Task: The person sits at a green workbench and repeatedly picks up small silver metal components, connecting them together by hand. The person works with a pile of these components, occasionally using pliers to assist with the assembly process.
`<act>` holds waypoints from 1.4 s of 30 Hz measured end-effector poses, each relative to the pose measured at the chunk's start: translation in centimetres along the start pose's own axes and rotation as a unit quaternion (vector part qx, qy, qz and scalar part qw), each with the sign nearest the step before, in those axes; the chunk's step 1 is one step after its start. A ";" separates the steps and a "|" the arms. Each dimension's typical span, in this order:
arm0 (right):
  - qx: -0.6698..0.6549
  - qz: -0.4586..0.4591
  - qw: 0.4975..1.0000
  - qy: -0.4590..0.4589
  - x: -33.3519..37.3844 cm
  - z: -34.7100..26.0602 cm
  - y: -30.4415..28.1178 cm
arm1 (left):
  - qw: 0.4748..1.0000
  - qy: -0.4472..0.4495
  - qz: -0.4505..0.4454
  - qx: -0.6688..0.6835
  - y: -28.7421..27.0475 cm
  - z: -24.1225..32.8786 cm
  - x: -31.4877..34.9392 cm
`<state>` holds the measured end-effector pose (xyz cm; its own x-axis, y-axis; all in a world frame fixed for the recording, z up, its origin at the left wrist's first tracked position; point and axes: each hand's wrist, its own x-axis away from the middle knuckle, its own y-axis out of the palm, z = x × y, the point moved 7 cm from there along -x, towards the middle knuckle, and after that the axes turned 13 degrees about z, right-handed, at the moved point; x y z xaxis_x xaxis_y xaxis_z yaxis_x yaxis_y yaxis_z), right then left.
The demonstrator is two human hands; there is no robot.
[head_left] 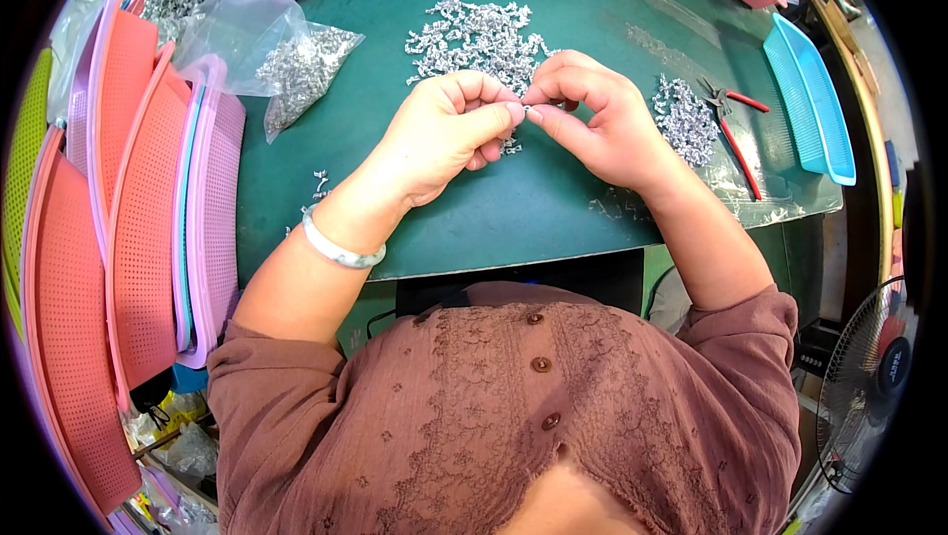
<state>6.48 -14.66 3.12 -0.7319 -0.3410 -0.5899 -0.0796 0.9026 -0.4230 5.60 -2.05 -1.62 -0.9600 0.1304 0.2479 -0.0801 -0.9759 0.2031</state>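
My left hand (449,125), with a pale bangle (339,246) on its wrist, pinches a tiny silvery metal piece (526,111) between thumb and forefinger. My right hand (592,115) closes on the same piece from the other side, so the fingertips of both nearly meet. The fingers cover most of the piece. Just beyond them spreads a large heap of small silvery metal parts (474,36) on the green table (464,224). A second, smaller heap of silvery parts (683,120) lies to the right of my right hand.
Red-handled pliers (733,130) rest by the smaller heap, near a blue plastic basket (805,100). A clear bag of metal parts (306,71) lies at the left. Stacked pink and purple baskets (148,209) line the left side. A fan (864,377) stands at the lower right.
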 end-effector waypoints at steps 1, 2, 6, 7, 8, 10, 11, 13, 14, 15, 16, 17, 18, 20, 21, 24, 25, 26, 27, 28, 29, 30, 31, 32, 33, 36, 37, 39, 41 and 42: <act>0.003 -0.001 1.000 0.005 0.0 0.0 0.1 | 1.000 -0.001 0.002 0.009 -0.1 0.0 -0.1; 0.006 -0.002 1.000 0.009 0.0 0.1 0.1 | 1.000 -0.005 0.008 0.024 -0.2 0.0 -0.2; 0.085 -0.044 0.993 -0.066 0.4 0.2 1.0 | 0.996 -0.027 0.011 0.086 -1.0 0.0 -0.6; 0.102 -0.060 0.990 -0.073 0.5 0.3 1.3 | 0.994 -0.030 0.011 0.107 -1.1 0.1 -0.7; 0.119 -0.076 0.987 -0.079 0.6 0.3 1.7 | 0.991 -0.033 0.010 0.127 -1.2 0.1 -0.8; 0.133 -0.081 0.985 -0.075 0.7 0.4 2.0 | 0.989 -0.028 0.010 0.142 -1.2 0.2 -0.8; 0.140 -0.080 0.984 -0.078 0.7 0.3 2.1 | 0.988 -0.025 0.010 0.149 -1.3 0.3 -0.8; 0.146 -0.077 0.983 -0.083 0.7 0.3 2.3 | 0.988 -0.026 0.014 0.149 -1.3 0.2 -0.9; 0.146 -0.076 0.983 -0.085 0.8 0.4 2.4 | 0.989 -0.030 0.019 0.142 -1.4 0.1 -1.0; 0.145 -0.074 0.983 -0.087 0.8 0.4 2.4 | 0.990 -0.034 0.024 0.135 -1.5 -0.1 -1.0; 0.146 -0.075 0.982 -0.090 0.7 0.3 2.5 | 0.991 -0.036 0.027 0.124 -1.5 -0.2 -1.0; 0.147 -0.075 0.982 -0.093 0.7 0.2 2.6 | 0.992 -0.039 0.030 0.112 -1.5 -0.3 -1.0; 0.148 -0.076 0.981 -0.096 0.7 0.0 2.6 | 0.994 -0.042 0.033 0.101 -1.5 -0.3 -1.0; 0.146 -0.073 0.981 -0.100 0.6 -0.2 2.4 | 0.995 -0.038 0.046 0.076 -1.5 -0.2 -0.9; 0.145 -0.071 0.982 -0.102 0.6 -0.3 2.3 | 0.996 -0.036 0.053 0.063 -1.5 -0.2 -0.8; 0.137 -0.061 0.983 -0.103 0.5 -0.4 1.9 | 0.997 -0.035 0.064 0.035 -1.6 -0.2 -0.7; 0.119 -0.058 0.986 -0.103 0.4 -0.5 1.7 | 0.998 -0.031 0.056 0.016 -1.4 -0.1 -0.6; 0.101 -0.055 0.988 -0.104 0.3 -0.8 1.5 | 0.999 -0.026 0.048 -0.004 -1.3 -0.1 -0.5; 0.084 -0.051 0.990 -0.104 0.2 -1.0 1.3 | 0.999 -0.021 0.039 -0.024 -1.1 0.0 -0.4; 0.077 -0.047 0.990 -0.110 0.1 -1.2 1.2 | 0.999 -0.031 0.024 -0.032 -0.9 -0.2 -0.4; 0.069 -0.042 0.990 -0.115 0.0 -1.4 1.0 | 0.998 -0.040 0.009 -0.041 -0.7 -0.4 -0.3; 0.062 -0.037 0.990 -0.121 0.0 -1.6 0.9 | 0.998 -0.050 -0.006 -0.049 -0.5 -0.5 -0.1; 0.061 -0.034 0.990 -0.124 0.0 -1.8 0.8 | 0.997 -0.056 0.001 -0.054 -0.3 -0.6 0.0; 0.060 -0.031 0.990 -0.128 0.0 -2.0 0.8 | 0.998 -0.050 0.000 -0.048 -0.3 -0.5 0.0; 0.060 -0.028 0.989 -0.131 0.0 -2.1 0.8 | 0.998 -0.043 -0.001 -0.042 -0.2 -0.4 0.0; 0.067 -0.014 0.992 -0.110 0.0 -1.6 0.7 | 0.999 -0.034 -0.001 -0.013 -0.3 -0.4 -0.1; 0.063 -0.008 0.993 -0.098 0.0 -1.3 0.6 | 0.999 -0.032 0.000 -0.002 -0.3 -0.3 -0.1; 0.056 0.003 0.996 -0.073 0.1 -0.7 0.4 | 0.999 -0.033 0.001 0.006 -0.3 -0.4 -0.1; 0.042 0.003 0.998 -0.049 0.1 -0.2 0.3 | 0.999 -0.031 0.000 0.013 -0.3 -0.4 -0.2; 0.035 0.003 0.999 -0.036 0.1 -0.1 0.3 | 0.999 -0.029 -0.001 0.016 -0.3 -0.4 -0.2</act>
<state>6.33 -14.38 2.97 -0.6809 -0.3562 -0.6399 -0.0264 0.8851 -0.4646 5.69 -1.83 -2.12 -0.9425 0.1432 0.3020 -0.0726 -0.9697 0.2332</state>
